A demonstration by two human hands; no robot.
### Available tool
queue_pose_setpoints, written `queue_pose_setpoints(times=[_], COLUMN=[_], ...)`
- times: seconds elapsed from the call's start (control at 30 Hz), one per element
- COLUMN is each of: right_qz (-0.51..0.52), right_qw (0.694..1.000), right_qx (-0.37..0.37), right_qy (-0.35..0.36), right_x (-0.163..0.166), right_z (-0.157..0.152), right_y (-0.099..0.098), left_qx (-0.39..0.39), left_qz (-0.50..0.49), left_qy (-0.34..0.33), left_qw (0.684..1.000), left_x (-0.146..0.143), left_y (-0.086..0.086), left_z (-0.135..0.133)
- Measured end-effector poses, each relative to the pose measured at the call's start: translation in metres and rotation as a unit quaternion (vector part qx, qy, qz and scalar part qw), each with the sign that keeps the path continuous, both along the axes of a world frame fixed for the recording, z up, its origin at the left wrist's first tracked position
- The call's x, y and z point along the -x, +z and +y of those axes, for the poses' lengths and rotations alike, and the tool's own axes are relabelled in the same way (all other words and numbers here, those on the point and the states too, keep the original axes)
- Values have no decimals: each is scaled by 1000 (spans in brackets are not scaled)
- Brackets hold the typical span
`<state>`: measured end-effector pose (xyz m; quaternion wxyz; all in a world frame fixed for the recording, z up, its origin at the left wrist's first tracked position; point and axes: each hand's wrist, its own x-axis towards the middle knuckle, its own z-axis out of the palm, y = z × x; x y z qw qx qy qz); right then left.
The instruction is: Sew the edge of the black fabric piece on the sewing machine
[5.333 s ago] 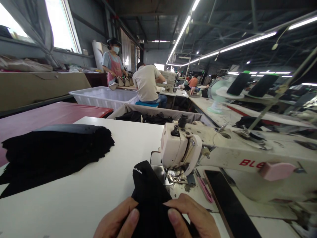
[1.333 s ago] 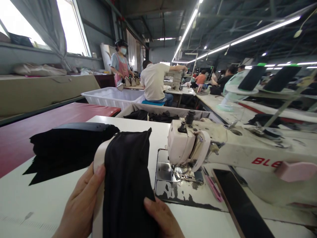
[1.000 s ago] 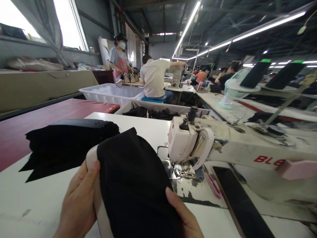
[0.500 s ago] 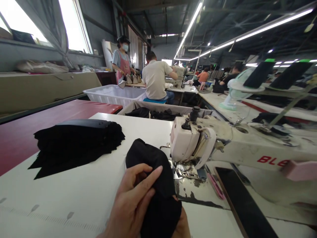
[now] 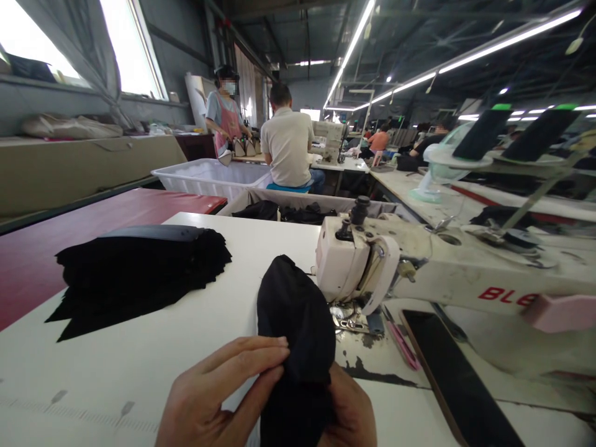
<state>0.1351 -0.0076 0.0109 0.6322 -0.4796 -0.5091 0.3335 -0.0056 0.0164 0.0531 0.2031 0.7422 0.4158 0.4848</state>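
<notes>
Left of the sewing machine (image 5: 358, 261) lies a black fabric stack (image 5: 135, 273), while the left hand (image 5: 218, 391) and right hand (image 5: 347, 413), fingers closed, now bunch the black fabric piece (image 5: 295, 323) before its needle, no longer spread, and behind it a bin (image 5: 302, 208) holds dark cloth.

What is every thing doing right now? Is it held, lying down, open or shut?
black fabric piece: bunched, held up in both hands.
left hand: gripping the fabric, fingers across it.
right hand: closed on the fabric's lower part.
stack of black fabric: lying flat on the white table.
sewing machine: nothing under its presser foot.
phone: lying flat, screen dark.
</notes>
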Motion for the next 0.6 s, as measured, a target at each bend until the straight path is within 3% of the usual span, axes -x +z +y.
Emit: queue_pose_setpoints(times=[0.17,0.6], right_qz=[-81,-177], right_qw=[987,967], right_qx=[-128,-182], right_qy=[52,-1], right_x=[-8,-12], right_z=[5,12], right_y=[7,12], left_qx=[-42,-89], left_qz=[39,111], left_qy=[2,-66], left_qw=[998,988], left_x=[5,3], left_y=[4,17], left_z=[0,5])
